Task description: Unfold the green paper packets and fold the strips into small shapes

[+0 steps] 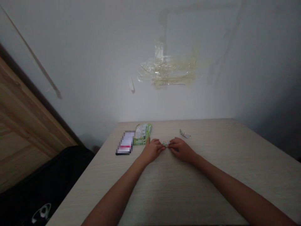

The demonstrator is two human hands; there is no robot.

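Note:
Near the middle of the table, my left hand (152, 150) and my right hand (181, 149) come close together, fingers closed in a pinch. Between their fingertips is a small green-and-white strip of printed paper (165, 144), one end in each hand. The fingers cover much of it, so I cannot make out its full shape. Behind my left hand lies a stack of green-and-white printed sheets (142, 131). A narrow, folded piece of printed paper (185, 134) rests beyond my right hand.
A phone (125, 142) with a lit, pixelated screen lies left of the sheets. The pale wooden table (211, 138) meets a wall (98, 78) with clear tape (166, 70) on it. Dark fabric (58, 175) and a wooden panel (23, 125) are at the left.

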